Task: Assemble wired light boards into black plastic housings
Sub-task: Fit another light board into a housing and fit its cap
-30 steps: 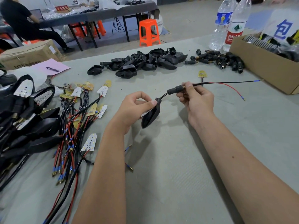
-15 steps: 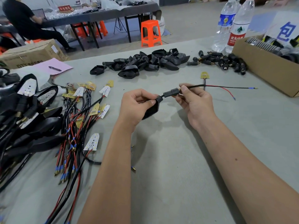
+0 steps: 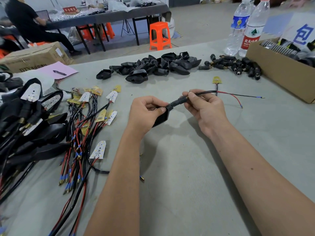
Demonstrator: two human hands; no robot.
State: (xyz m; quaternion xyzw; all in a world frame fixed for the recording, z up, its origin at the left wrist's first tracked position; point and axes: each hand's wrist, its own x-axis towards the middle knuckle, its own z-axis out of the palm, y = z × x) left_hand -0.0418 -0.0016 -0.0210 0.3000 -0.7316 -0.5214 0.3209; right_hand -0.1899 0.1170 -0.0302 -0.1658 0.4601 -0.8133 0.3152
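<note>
Hands work together: our left hand (image 3: 146,111) grips the black plastic housing (image 3: 162,116) steady beside the wire pile while our right hand (image 3: 202,106) pinches its black stem connector (image 3: 178,102), seating it.

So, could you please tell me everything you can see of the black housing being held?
The black housing looks like matte moulded plastic, a tapered shell narrowing to a neck at its upper right. It is held above the grey table, tilted. The left hand grips its body, thumb on top. A black stem meets its neck, pinched by the right hand, with black and red wires trailing right. Its inside is hidden.
</note>
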